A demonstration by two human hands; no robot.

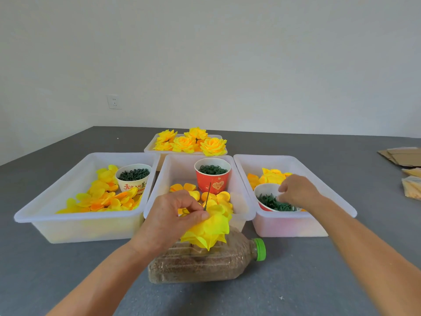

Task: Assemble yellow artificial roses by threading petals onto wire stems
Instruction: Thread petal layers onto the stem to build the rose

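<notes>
The right hand (pixel 296 190) hides its own fingertips inside the paper cup (pixel 264 190), so any grip there is unreadable. Both forearms leave the bottom edge. Plastic packets (pixel 412 187) (contents blurred) and flattened cardboard (pixel 403 156) are cropped on the right.

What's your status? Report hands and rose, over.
Left hand grips rose, stem poking up. Right hand picking in cup of green parts. Bottle below rose; nothing blocking.
</notes>
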